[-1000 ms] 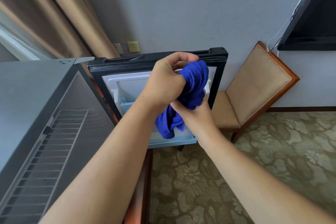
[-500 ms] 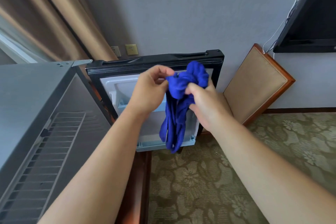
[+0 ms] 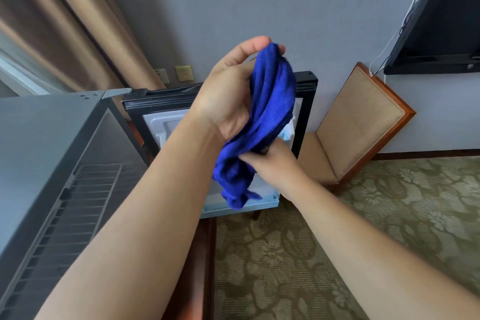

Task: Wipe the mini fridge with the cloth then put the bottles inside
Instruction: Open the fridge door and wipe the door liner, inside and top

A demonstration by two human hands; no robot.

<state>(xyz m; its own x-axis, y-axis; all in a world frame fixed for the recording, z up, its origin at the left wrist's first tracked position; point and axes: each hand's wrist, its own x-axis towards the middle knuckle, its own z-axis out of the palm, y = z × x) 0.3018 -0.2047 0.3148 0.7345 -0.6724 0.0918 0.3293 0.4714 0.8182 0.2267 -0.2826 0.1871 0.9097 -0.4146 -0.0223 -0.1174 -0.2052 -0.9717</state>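
Observation:
A blue cloth (image 3: 270, 109) hangs bunched between both hands in front of me. My left hand (image 3: 228, 96) grips its upper end, raised above the fridge door. My right hand (image 3: 270, 163) pinches the lower part, with the cloth's tail dangling below. The grey mini fridge (image 3: 39, 143) stands at the left, its wire shelf (image 3: 78, 205) visible inside. Its door (image 3: 304, 101) is swung wide open behind the cloth, showing the white inner liner. No bottles are in view.
A wooden chair (image 3: 363, 122) with a beige cushion stands right of the open door. A black television (image 3: 441, 21) hangs on the wall at the upper right. Curtains (image 3: 65, 28) fall at the left. Patterned carpet (image 3: 337, 228) covers the floor.
My left hand has lifted the cloth's upper end higher, and my right hand has slid down to its lower part. The view has tilted slightly.

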